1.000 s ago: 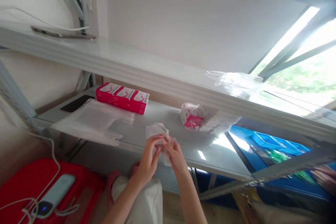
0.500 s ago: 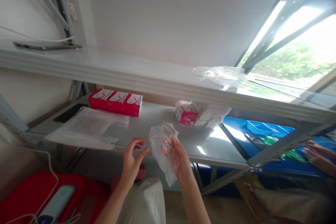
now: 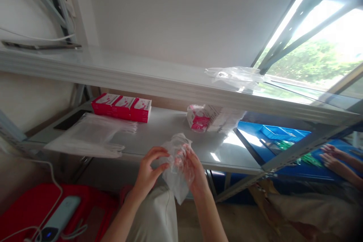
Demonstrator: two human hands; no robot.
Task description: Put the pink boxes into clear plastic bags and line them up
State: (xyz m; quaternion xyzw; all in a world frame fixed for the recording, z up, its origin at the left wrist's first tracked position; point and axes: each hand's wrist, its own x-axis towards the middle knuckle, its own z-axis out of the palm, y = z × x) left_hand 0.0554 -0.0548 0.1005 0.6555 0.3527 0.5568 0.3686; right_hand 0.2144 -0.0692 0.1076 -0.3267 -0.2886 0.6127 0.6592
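Clear plastic bag [image 3: 178, 187] hangs over the person's lap, at the lower shelf's [image 3: 167, 121] front edge; long axis runs roughly toward the body, narrow end pointing down at the lap. Right hand [image 3: 198, 172] grips it, fingers closed, seen through film. Left hand [image 3: 147, 172] is half open at the bag's left edge, thumb and fingers parted; contact unclear. Half a second ago, it's clear of the bag. Beyond: flat bags [image 3: 82, 134] left, red-and-white boxes [image 3: 121, 110] behind them, wrapped pack [image 3: 198, 119] right. Upper shelf [image 3: 127, 83] overhangs, blocking the back.
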